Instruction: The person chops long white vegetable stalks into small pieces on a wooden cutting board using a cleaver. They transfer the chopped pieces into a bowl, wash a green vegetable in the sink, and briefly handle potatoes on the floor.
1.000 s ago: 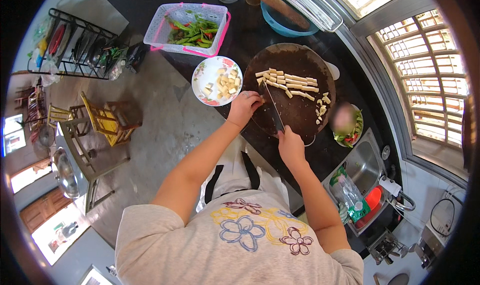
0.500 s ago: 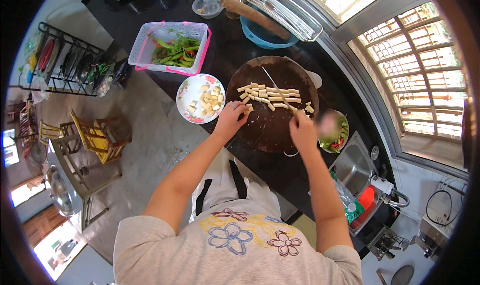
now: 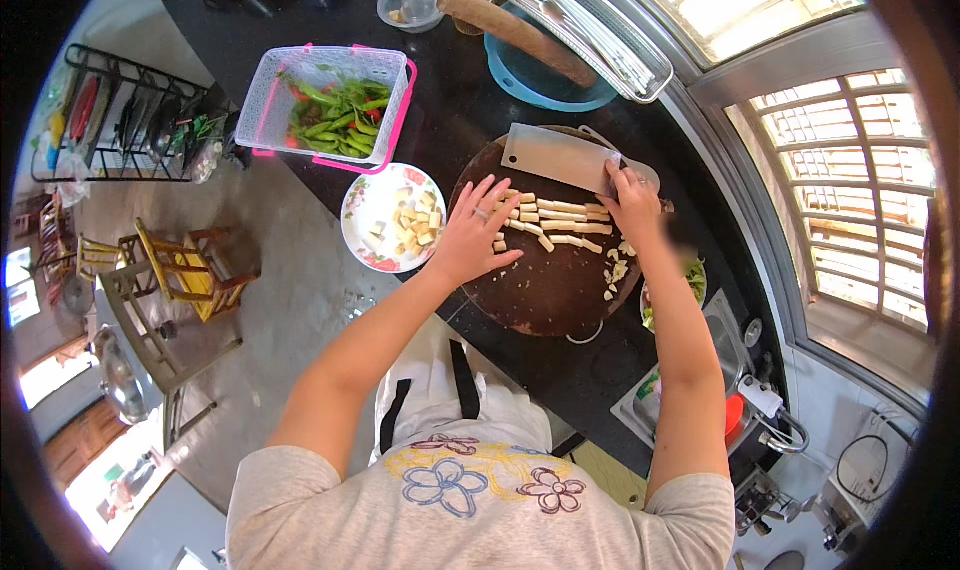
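Observation:
A round dark wooden chopping board (image 3: 530,295) bears rows of pale cut vegetable sticks and chunks (image 3: 562,216). My left hand (image 3: 475,235) lies over the chunks at the row's left end, its fingers apart; some pieces are hidden beneath it. Along the board's far side, a cleaver (image 3: 560,157) shows its broad blade flat to view. My right hand (image 3: 634,202) is closed at the cleaver's right end, covering its handle. Small pale chopped bits (image 3: 615,273) lie at the board's right. Left of the board, a floral white plate (image 3: 362,203) holds more pale chunks.
A clear basket with pink handles (image 3: 262,100) holds green and red peppers at the left. Behind the board stand a blue basin (image 3: 520,82) with a brown rod across it and a wire rack of utensils (image 3: 655,70). A bowl of greens (image 3: 697,278) and a sink (image 3: 728,342) are at the right.
The cleaver has moved from over the sticks to the board's far side, its blade now turned flat. My left hand has spread over the chunks; my right hand has moved farther away.

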A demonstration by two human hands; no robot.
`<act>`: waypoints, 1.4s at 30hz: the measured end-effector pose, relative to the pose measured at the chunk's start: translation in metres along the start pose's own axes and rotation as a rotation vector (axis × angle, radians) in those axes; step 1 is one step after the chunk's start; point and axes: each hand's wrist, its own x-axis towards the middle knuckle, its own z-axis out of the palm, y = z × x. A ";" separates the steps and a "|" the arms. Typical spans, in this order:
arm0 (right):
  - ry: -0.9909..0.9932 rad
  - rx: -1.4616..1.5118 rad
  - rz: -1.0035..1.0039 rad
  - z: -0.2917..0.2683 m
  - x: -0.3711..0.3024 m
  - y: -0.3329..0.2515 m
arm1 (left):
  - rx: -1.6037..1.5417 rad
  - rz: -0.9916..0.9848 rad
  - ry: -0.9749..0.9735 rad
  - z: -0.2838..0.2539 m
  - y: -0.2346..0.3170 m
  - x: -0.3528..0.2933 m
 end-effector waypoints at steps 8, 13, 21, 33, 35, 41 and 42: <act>0.062 0.033 -0.075 -0.009 -0.007 -0.002 | -0.021 0.031 -0.088 0.021 -0.012 -0.007; -0.116 0.296 -0.181 -0.031 -0.029 -0.061 | -0.019 -0.060 0.020 0.018 0.011 0.002; 0.023 0.099 -0.300 0.022 -0.027 -0.071 | 0.186 -0.018 0.115 0.042 0.013 0.012; 0.066 0.099 -0.371 0.028 -0.012 -0.077 | 0.246 0.080 0.157 0.048 0.008 0.016; 0.043 0.073 -0.374 0.029 -0.008 -0.079 | 0.242 0.058 0.162 0.050 0.008 0.015; 0.010 0.102 -0.302 0.025 -0.008 -0.089 | 0.197 0.067 0.167 0.050 0.003 0.011; -0.008 0.102 -0.277 0.027 -0.011 -0.090 | 0.194 0.079 0.199 0.051 0.001 0.010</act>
